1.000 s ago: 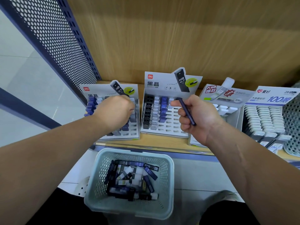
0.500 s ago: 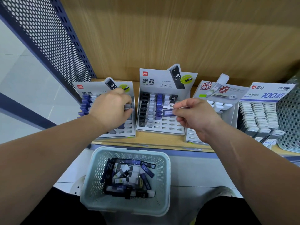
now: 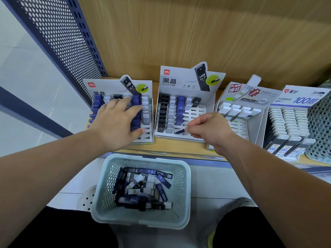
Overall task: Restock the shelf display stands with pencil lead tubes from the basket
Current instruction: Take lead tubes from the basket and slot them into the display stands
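The basket (image 3: 105,194), at six o'clock below the shelf (image 3: 172,149) edge, keeps loose tubes (image 3: 143,187) within reach. On the left stand (image 3: 146,86) at eleven, the left hand (image 3: 118,122) lies flat, fingers spread, likely steadying it. At one, the right hand (image 3: 209,129) pinches a blue tube (image 3: 180,131), angling it toward an empty front slot of the middle stand (image 3: 179,81).

The right grip (image 3: 207,129) has lowered its blue tube (image 3: 180,131) from the middle stand's (image 3: 186,81) upper rows to its front row (still pinched). Left of that stand, the left grip (image 3: 118,122) has uncurled flat.
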`<action>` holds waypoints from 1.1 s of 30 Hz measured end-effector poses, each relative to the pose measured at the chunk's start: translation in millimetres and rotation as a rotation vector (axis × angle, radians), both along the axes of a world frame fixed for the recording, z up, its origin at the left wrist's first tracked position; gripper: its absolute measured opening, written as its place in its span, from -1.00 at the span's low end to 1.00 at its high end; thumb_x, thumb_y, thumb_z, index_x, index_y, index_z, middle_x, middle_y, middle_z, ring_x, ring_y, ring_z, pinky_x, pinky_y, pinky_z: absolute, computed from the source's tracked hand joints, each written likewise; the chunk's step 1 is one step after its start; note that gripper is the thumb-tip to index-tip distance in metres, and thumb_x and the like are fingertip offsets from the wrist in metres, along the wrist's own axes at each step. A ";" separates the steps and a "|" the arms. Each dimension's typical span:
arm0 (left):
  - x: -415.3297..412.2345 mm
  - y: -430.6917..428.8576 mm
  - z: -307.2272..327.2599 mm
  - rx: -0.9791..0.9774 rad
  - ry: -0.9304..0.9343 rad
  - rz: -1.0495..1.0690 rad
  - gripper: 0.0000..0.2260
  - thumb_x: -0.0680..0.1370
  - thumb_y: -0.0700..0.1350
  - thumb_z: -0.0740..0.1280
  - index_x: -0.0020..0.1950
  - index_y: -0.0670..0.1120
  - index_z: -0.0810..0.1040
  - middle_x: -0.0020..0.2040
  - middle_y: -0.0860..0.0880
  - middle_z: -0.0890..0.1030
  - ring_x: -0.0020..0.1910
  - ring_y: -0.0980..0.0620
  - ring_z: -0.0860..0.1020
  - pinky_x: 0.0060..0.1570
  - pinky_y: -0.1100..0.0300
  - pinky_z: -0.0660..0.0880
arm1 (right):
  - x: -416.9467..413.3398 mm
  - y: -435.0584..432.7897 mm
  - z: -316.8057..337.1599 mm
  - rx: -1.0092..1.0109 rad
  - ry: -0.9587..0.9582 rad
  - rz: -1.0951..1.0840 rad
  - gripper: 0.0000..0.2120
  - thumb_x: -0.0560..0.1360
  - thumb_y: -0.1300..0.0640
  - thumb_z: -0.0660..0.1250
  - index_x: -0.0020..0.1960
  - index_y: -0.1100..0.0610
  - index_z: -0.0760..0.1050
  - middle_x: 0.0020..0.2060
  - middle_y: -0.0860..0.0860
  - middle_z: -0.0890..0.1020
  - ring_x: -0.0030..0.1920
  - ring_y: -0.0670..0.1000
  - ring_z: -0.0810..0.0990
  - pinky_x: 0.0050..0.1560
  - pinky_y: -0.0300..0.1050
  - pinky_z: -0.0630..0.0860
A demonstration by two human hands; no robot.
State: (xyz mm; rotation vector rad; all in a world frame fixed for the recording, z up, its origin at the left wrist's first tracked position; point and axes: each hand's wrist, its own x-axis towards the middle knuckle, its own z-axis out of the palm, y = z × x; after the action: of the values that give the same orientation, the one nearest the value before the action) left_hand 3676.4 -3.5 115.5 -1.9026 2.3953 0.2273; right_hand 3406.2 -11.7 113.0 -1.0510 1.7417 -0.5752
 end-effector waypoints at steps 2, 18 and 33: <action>-0.9 -2.3 0.6 -0.007 0.009 -0.003 -0.31 0.47 0.40 0.18 0.49 0.05 0.34 0.51 -0.11 0.29 0.43 -0.21 0.28 0.36 -0.18 0.29 | 1.4 -0.8 -1.8 -0.019 0.068 0.005 -0.88 0.42 0.29 0.49 -0.26 0.12 0.70 -0.31 0.07 0.72 -0.29 0.02 0.63 -0.12 -0.06 0.69; -2.2 -7.5 -6.0 0.016 0.023 -0.013 -0.25 0.41 0.37 0.33 0.51 0.08 0.26 0.55 -0.07 0.20 0.45 -0.20 0.26 0.38 -0.18 0.28 | 9.7 -10.0 -15.7 -0.528 0.667 0.519 -0.87 0.53 0.28 0.40 0.02 0.14 0.67 -0.10 0.07 0.71 -0.09 0.13 0.65 -0.11 -0.11 0.48; 9.3 -3.4 -4.9 0.050 0.066 -0.054 -0.25 0.45 0.32 0.35 0.56 0.11 0.20 0.59 -0.05 0.14 0.48 -0.16 0.20 0.44 -0.14 0.22 | 17.0 -9.7 -22.6 -0.508 0.694 0.684 -0.78 0.58 0.28 0.33 0.10 0.13 0.73 0.00 0.10 0.63 -0.06 0.18 0.63 -0.11 -0.16 0.38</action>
State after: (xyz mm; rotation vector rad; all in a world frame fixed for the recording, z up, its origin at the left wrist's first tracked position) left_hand 3685.7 -6.9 110.7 -1.8346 2.4543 0.3475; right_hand 3423.2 -21.3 90.4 -2.2895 1.6500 -0.2080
